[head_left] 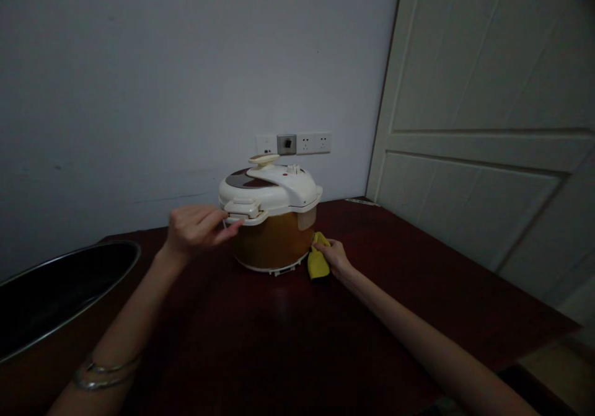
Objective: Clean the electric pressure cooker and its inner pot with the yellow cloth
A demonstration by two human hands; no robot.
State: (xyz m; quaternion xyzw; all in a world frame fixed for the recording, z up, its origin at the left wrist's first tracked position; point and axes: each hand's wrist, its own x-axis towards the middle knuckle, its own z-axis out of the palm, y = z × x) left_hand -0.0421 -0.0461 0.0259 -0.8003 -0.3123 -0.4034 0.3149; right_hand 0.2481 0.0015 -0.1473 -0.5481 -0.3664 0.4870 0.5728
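An electric pressure cooker [274,239] stands upright on a dark red table [274,335], its white lid on and its body brownish gold. My left hand [191,233] is closed at the white side handle [244,209], thumb below and fingers against its left end. A yellow cloth [318,265] is pinched in my right hand [336,258], touching the lower right side of the cooker. Part of the cloth hangs down near the tabletop. The fingertips behind the cloth are partly hidden.
A large dark vessel [56,286] with a metal rim fills the lower left. Wall sockets [314,143] and a switch [287,144] sit behind the cooker. A pale panelled door [478,112] rises on the right, beyond the table's edge.
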